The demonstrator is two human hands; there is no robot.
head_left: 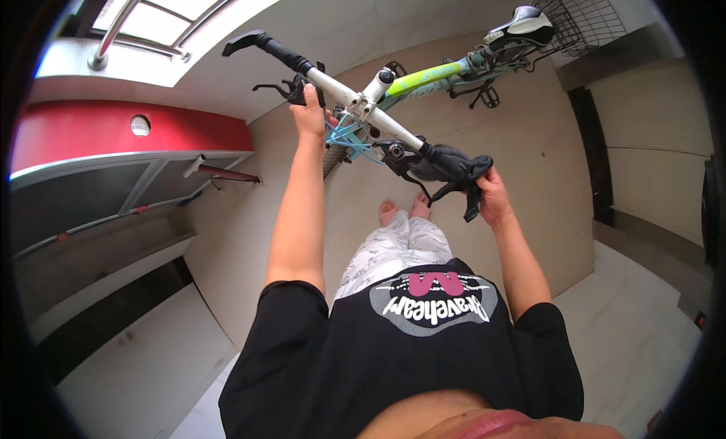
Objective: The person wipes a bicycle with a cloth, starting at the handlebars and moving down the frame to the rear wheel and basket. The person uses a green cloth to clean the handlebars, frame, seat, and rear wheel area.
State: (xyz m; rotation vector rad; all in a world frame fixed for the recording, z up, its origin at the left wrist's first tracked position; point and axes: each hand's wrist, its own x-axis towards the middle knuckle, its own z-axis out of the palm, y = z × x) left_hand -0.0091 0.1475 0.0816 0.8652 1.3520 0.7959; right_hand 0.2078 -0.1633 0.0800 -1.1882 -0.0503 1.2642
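Note:
A bicycle with a white handlebar [340, 91] stands before me. Its lime-and-teal frame [425, 81] runs back toward the upper right. My left hand [310, 118] grips the black brake lever and shifter unit [296, 90] on the left half of the bar, thumb on top. Beyond it, a black bar end [243, 42] points outward. At the bar's other end, my right hand [494, 198] pinches a dark, soft-looking cloth or glove [479, 165] lying about the right grip. The right brake lever [418, 185] hangs below; my right fingertips are partly hidden.
Light blue cables [346, 135] loop under the stem. A saddle [522, 28] and wire basket [590, 19] are at the far right. On the left are a red-fronted counter [193, 124], a barred window [170, 13] and a red pole [229, 174]. My feet [388, 212] stand close to the front wheel [334, 158].

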